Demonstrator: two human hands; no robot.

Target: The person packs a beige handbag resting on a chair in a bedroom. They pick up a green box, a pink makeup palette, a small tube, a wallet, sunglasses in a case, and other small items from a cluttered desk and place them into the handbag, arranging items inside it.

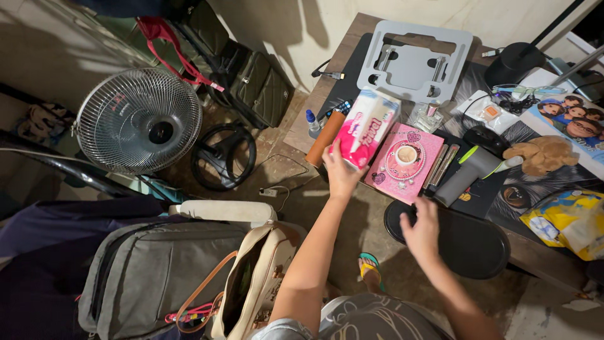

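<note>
Head view: the left hand (341, 173) has its grip closed around the lower end of a pink-and-white soft plastic tissue pack (365, 128), tilted above the surface's (352, 44) near edge. The right hand (420, 228) rests loosely spread on a black oval stool seat (465, 245), holding nothing. The step looks like carrying the pack; setting it down would call for a bare spot beside the pink square box (404, 162).

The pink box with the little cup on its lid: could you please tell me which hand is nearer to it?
Left. The left hand grips the pink tissue pack right beside the pink box; the right hand rests lower, on the black stool.
</note>
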